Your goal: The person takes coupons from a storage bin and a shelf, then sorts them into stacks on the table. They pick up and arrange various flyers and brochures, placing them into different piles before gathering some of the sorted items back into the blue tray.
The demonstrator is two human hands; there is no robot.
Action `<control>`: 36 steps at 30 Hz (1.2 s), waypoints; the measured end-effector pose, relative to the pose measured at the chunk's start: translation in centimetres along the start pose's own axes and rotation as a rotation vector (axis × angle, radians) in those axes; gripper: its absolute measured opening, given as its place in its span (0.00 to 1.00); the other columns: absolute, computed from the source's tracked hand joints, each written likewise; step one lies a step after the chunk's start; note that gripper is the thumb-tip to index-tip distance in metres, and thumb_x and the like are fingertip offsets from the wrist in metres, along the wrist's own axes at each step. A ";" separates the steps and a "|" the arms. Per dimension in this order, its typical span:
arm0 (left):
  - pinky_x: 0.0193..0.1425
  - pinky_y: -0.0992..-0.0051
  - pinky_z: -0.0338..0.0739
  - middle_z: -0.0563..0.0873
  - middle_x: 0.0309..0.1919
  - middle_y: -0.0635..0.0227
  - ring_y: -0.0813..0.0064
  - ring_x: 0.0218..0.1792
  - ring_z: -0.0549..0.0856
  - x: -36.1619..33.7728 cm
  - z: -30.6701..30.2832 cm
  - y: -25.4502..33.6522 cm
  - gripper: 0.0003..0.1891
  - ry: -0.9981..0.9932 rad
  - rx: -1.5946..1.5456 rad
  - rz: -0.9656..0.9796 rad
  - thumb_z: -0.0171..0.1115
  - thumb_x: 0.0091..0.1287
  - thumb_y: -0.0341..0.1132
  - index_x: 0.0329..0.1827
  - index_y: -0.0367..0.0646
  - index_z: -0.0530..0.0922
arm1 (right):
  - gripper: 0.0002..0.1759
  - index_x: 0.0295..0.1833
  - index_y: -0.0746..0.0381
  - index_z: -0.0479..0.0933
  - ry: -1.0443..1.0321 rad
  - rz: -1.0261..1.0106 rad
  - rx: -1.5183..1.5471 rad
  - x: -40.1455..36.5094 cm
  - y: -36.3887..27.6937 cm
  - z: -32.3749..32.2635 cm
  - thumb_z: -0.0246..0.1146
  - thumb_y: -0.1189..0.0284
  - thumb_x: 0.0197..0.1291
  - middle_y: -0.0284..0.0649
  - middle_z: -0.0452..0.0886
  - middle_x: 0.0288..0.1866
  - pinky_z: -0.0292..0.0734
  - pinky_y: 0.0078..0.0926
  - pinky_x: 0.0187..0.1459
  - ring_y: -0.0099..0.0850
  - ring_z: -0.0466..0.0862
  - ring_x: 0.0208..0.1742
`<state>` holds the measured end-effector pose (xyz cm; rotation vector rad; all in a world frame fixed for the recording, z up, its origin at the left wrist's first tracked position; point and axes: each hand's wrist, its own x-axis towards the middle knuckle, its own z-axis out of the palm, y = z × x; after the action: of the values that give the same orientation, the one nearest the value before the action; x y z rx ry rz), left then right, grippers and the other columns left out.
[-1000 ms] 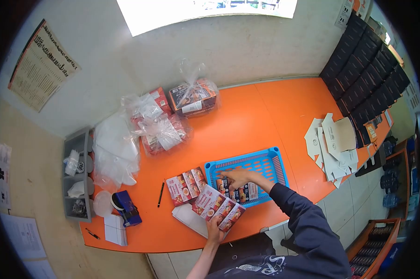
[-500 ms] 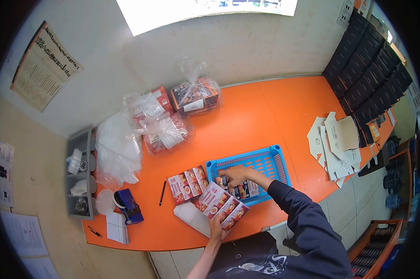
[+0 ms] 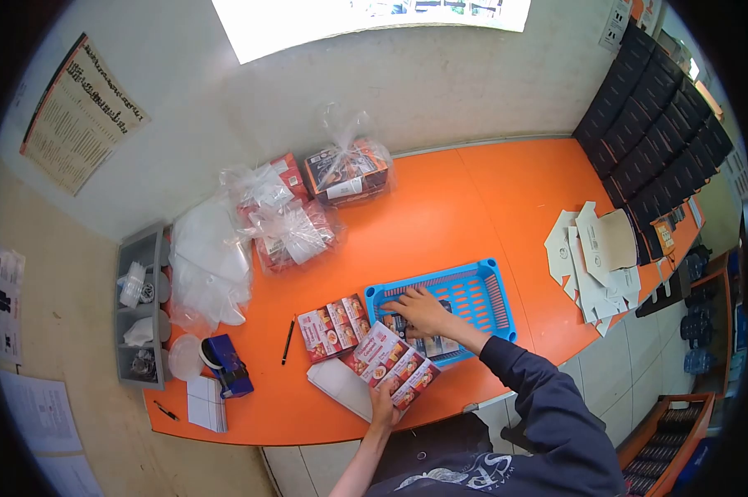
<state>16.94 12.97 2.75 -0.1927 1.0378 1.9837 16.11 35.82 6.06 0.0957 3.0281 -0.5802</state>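
Note:
My left hand (image 3: pixel 382 406) grips a block of red-and-white printed boxes (image 3: pixel 393 362) from below, tilted in front of the basket's near left corner. Inside the blue plastic basket (image 3: pixel 496 286) my right hand (image 3: pixel 421 311) reaches over some dark printed boxes (image 3: pixel 433 342), fingers stretched to the left. Its palm hides part of these boxes, and nothing shows in its grasp. Another group of red-and-white boxes (image 3: pixel 335 328) stands on the orange table just left of the basket. White sheets (image 3: pixel 341 386) lie partly under the held block.
Clear bags of boxes (image 3: pixel 297 236) stand at the back, beside flat plastic bags (image 3: pixel 212 265). On the left are a grey organizer (image 3: pixel 142 306), a tape dispenser (image 3: pixel 227 366) and white cards (image 3: pixel 206 404). Flattened cartons (image 3: pixel 593 265) and stacked black boxes (image 3: pixel 659 120) are at the right.
My right hand has shifted slightly up and left inside the basket, and its fingers have straightened. My left hand still holds the red-and-white boxes in nearly the same place.

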 end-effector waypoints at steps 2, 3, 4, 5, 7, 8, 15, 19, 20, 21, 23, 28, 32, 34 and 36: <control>0.51 0.61 0.79 0.76 0.51 0.55 0.61 0.50 0.80 0.0 -0.2 0.1 0.21 -0.007 0.011 -0.002 0.46 0.63 0.27 0.60 0.36 0.59 | 0.34 0.58 0.51 0.68 0.089 0.001 -0.081 -0.7 -0.7 -0.9 0.67 0.71 0.39 0.41 0.72 0.48 0.67 0.38 0.51 0.42 0.73 0.50; 0.51 0.61 0.79 0.76 0.51 0.56 0.61 0.50 0.80 -0.4 -0.2 0.5 0.21 0.008 0.049 -0.014 0.47 0.63 0.27 0.60 0.35 0.60 | 0.33 0.58 0.51 0.69 0.162 0.010 -0.099 -1.4 -1.5 -1.1 0.67 0.72 0.40 0.41 0.73 0.48 0.67 0.38 0.51 0.42 0.73 0.49; 0.51 0.62 0.79 0.76 0.50 0.56 0.62 0.49 0.80 -1.0 0.1 1.6 0.21 0.018 0.087 -0.023 0.47 0.63 0.27 0.59 0.35 0.60 | 0.33 0.58 0.50 0.69 0.239 0.019 -0.120 -1.8 -2.3 -1.8 0.66 0.72 0.41 0.41 0.73 0.47 0.67 0.38 0.50 0.42 0.73 0.48; 0.50 0.62 0.80 0.77 0.50 0.56 0.62 0.49 0.81 -1.7 0.5 2.5 0.21 0.031 0.120 -0.031 0.48 0.63 0.28 0.59 0.35 0.61 | 0.33 0.60 0.51 0.67 0.261 0.072 0.112 -2.7 -3.1 -2.7 0.66 0.72 0.44 0.41 0.73 0.48 0.68 0.37 0.51 0.41 0.73 0.49; 0.51 0.65 0.78 0.77 0.49 0.58 0.65 0.50 0.80 -3.4 1.8 5.2 0.21 -0.074 0.092 0.004 0.50 0.62 0.27 0.59 0.36 0.62 | 0.33 0.63 0.54 0.64 0.278 0.180 0.585 -5.6 -5.4 -5.0 0.65 0.71 0.48 0.42 0.73 0.50 0.69 0.36 0.52 0.39 0.74 0.51; 0.52 0.66 0.78 0.77 0.49 0.59 0.67 0.50 0.79 -4.2 2.3 5.9 0.21 -0.119 0.082 0.016 0.52 0.61 0.26 0.58 0.37 0.62 | 0.34 0.65 0.57 0.61 0.187 0.232 0.877 -6.9 -6.8 -5.5 0.63 0.71 0.51 0.44 0.72 0.52 0.68 0.34 0.54 0.37 0.73 0.53; 0.54 0.70 0.73 0.72 0.52 0.61 0.71 0.53 0.75 -4.8 6.8 4.2 0.26 -0.194 0.536 0.141 0.55 0.62 0.29 0.62 0.40 0.56 | 0.33 0.64 0.69 0.57 0.167 0.574 1.413 -11.4 -9.9 -5.2 0.60 0.74 0.54 0.45 0.72 0.53 0.70 0.28 0.55 0.28 0.73 0.54; 0.60 0.67 0.67 0.67 0.56 0.60 0.70 0.56 0.71 -4.8 8.2 4.2 0.28 -0.227 0.455 -0.057 0.56 0.63 0.32 0.63 0.41 0.52 | 0.32 0.61 0.70 0.60 0.311 0.694 1.453 -13.8 -10.1 -4.9 0.62 0.74 0.51 0.43 0.73 0.52 0.70 0.27 0.55 0.28 0.73 0.54; 0.59 0.68 0.67 0.64 0.58 0.56 0.67 0.57 0.70 -3.2 5.8 2.5 0.32 -0.299 0.850 0.223 0.55 0.65 0.35 0.66 0.40 0.47 | 0.32 0.61 0.69 0.61 0.351 0.669 1.403 -14.8 -9.5 -3.9 0.62 0.74 0.50 0.43 0.74 0.51 0.70 0.27 0.54 0.27 0.74 0.53; 0.59 0.68 0.66 0.64 0.58 0.55 0.66 0.57 0.70 -2.9 6.4 3.1 0.32 -0.289 0.908 0.253 0.55 0.65 0.35 0.66 0.40 0.48 | 0.32 0.60 0.69 0.61 0.344 0.710 1.355 -16.1 -9.3 -3.6 0.62 0.74 0.49 0.42 0.74 0.50 0.70 0.26 0.53 0.27 0.74 0.52; 0.59 0.68 0.65 0.65 0.57 0.54 0.65 0.57 0.70 -1.2 9.0 5.0 0.32 -0.267 1.017 0.317 0.56 0.65 0.36 0.67 0.40 0.49 | 0.31 0.60 0.68 0.62 0.328 0.790 1.250 -18.8 -8.7 -3.2 0.62 0.73 0.48 0.41 0.75 0.48 0.71 0.25 0.53 0.27 0.75 0.51; 0.59 0.59 0.64 0.67 0.57 0.53 0.54 0.54 0.71 7.3 11.5 3.1 0.25 -0.613 1.469 0.576 0.57 0.61 0.40 0.60 0.43 0.66 | 0.29 0.58 0.66 0.64 0.452 0.995 1.460 -22.8 -8.7 -0.9 0.60 0.77 0.47 0.39 0.76 0.45 0.74 0.24 0.47 0.26 0.77 0.45; 0.56 0.57 0.63 0.69 0.54 0.55 0.53 0.52 0.70 10.3 13.5 -0.9 0.25 -0.581 1.772 0.822 0.61 0.56 0.44 0.57 0.47 0.70 | 0.26 0.56 0.63 0.65 0.865 1.147 1.568 -22.8 -8.5 1.7 0.58 0.79 0.47 0.36 0.76 0.43 0.75 0.24 0.44 0.24 0.78 0.42; 0.53 0.58 0.62 0.71 0.49 0.56 0.55 0.49 0.69 10.0 14.4 -2.6 0.28 -0.423 1.909 0.798 0.66 0.49 0.44 0.53 0.45 0.71 | 0.21 0.51 0.62 0.68 1.074 1.178 1.604 -21.2 -9.1 -0.2 0.57 0.79 0.47 0.32 0.75 0.39 0.73 0.18 0.37 0.19 0.75 0.36; 0.52 0.58 0.62 0.71 0.48 0.56 0.56 0.49 0.69 10.4 13.9 -3.4 0.28 -0.394 2.021 0.690 0.67 0.46 0.41 0.51 0.43 0.70 | 0.21 0.50 0.62 0.68 1.107 1.221 1.553 -21.4 -8.0 -0.1 0.57 0.78 0.47 0.30 0.74 0.36 0.70 0.15 0.33 0.17 0.73 0.34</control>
<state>16.43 30.58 4.58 1.6620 2.3585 0.4768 36.86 27.39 10.51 2.4412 1.2230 -2.7230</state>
